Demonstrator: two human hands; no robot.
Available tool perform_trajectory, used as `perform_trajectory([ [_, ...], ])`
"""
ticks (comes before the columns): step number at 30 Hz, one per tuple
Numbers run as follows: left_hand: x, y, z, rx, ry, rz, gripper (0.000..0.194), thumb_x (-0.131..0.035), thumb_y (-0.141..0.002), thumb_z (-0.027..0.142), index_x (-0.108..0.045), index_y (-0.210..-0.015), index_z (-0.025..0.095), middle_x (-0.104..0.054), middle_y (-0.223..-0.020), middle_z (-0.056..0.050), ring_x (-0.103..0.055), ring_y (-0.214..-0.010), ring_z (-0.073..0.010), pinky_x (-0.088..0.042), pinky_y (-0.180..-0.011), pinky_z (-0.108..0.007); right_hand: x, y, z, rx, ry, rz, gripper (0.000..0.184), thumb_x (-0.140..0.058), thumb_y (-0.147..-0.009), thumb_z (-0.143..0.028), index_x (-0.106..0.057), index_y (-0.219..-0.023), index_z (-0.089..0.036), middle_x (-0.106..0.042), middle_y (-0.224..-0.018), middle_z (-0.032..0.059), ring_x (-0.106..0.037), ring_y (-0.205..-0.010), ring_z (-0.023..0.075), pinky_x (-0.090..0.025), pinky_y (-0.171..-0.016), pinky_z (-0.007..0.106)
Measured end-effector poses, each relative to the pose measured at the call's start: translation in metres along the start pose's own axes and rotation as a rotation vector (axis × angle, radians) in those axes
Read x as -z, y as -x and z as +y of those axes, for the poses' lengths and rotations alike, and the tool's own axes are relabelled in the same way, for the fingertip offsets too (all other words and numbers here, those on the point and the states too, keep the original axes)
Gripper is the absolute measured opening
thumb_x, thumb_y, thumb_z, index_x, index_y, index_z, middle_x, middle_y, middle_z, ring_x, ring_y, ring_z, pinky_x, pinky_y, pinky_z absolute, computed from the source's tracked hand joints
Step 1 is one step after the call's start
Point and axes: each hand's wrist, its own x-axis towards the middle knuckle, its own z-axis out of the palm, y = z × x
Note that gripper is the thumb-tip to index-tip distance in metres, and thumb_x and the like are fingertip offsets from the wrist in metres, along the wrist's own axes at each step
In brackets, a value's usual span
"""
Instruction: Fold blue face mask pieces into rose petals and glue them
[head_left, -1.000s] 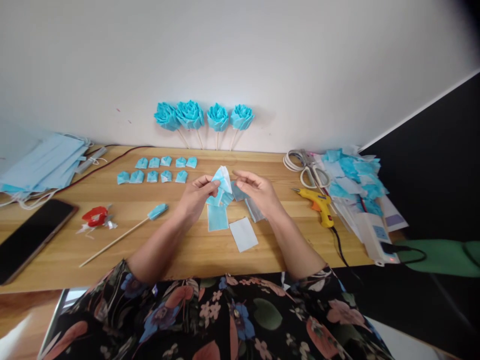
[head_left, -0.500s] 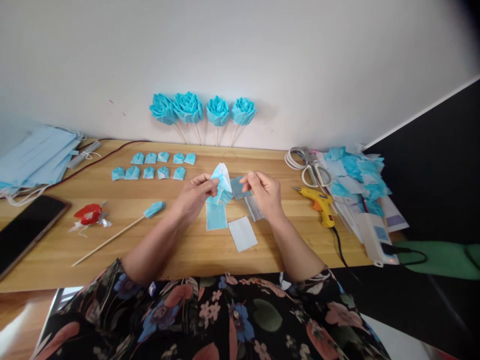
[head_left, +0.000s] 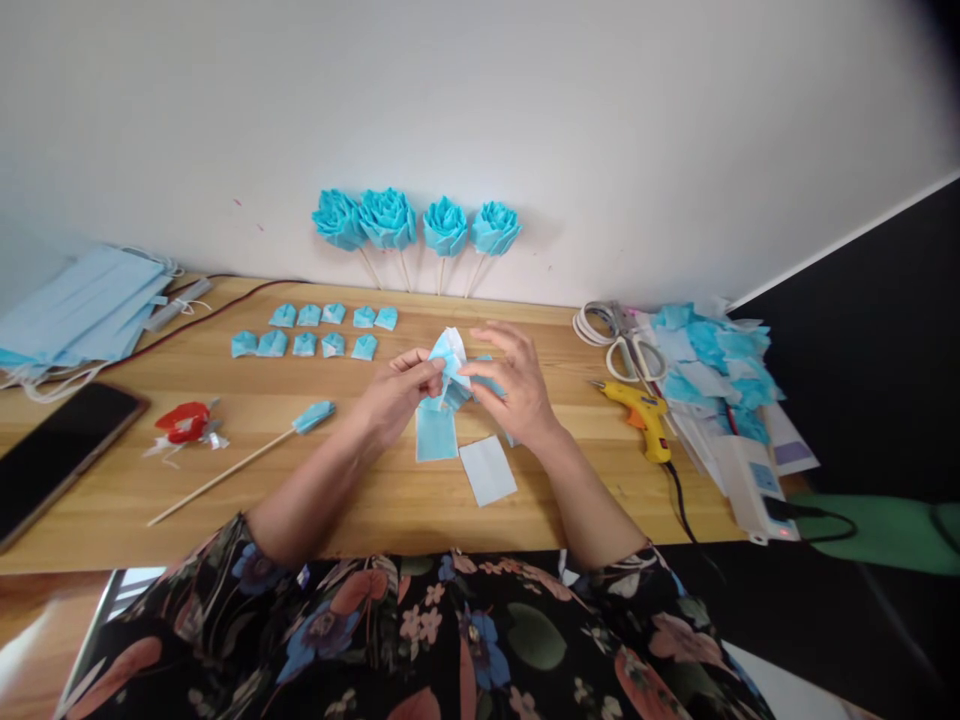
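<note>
L hand [head_left: 405,388] has the folded blue-and-white fabric piece [head_left: 448,345] pinched btwn thumb + fingers, held just to that hand's right. Long axis runs approx toward the wall [head_left: 600,150], pointy end facing it. R hand [head_left: 514,385] comes in from the opposite side, fingers loosely spread, thumb/index abt at the piece's R edge; can't tell if they're gripping tbh. Both hands are v. close, L nearer imo. Flat blue square [head_left: 436,437] lies nearby on the table [head_left: 420,520].
</note>
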Motion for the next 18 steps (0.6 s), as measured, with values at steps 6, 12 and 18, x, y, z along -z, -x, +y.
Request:
perform_trajectory([
  [6, 0.0001, -0.0005, -0.0025, -0.008, -0.045, 0.000, 0.032, -0.081, -0.070, 0.039, -0.059, -0.062, 0.017, -0.052, -0.055, 0.003, -0.047, -0.056, -0.0093, -0.036, -0.060, -0.026, -0.0009, 0.0008, 0.0037, -0.001, -0.015, 0.002, 0.013, -0.063, -0.091, -0.024, -0.071, -0.086, -0.034, -0.062, -0.127, -0.0012, -0.050, -0.129, 0.0276, -0.041, -0.108, 0.055],
  [12, 0.0030, -0.0027, -0.0067, -0.075, -0.163, 0.054, 0.030, -0.078, -0.073, 0.040, -0.060, -0.064, 0.017, -0.053, -0.054, 0.003, -0.046, -0.056, -0.0097, -0.035, -0.059, -0.026, -0.0019, 0.0005, 0.0030, 0.063, 0.012, 0.011, 0.012, -0.062, -0.092, -0.025, -0.071, -0.088, -0.032, -0.064, -0.126, 0.0009, -0.052, -0.127, 0.0253, -0.045, -0.106, 0.052],
  [18, 0.0026, -0.0025, -0.0070, -0.156, -0.298, 0.145, 0.022, -0.075, -0.074, 0.032, -0.063, -0.064, 0.017, -0.052, -0.054, 0.003, -0.044, -0.054, -0.0094, -0.033, -0.056, -0.026, -0.0044, 0.0015, 0.0020, 0.030, -0.050, -0.039, 0.011, -0.063, -0.091, -0.026, -0.071, -0.093, -0.032, -0.064, -0.129, 0.0013, -0.052, -0.128, 0.0268, -0.043, -0.108, 0.055],
])
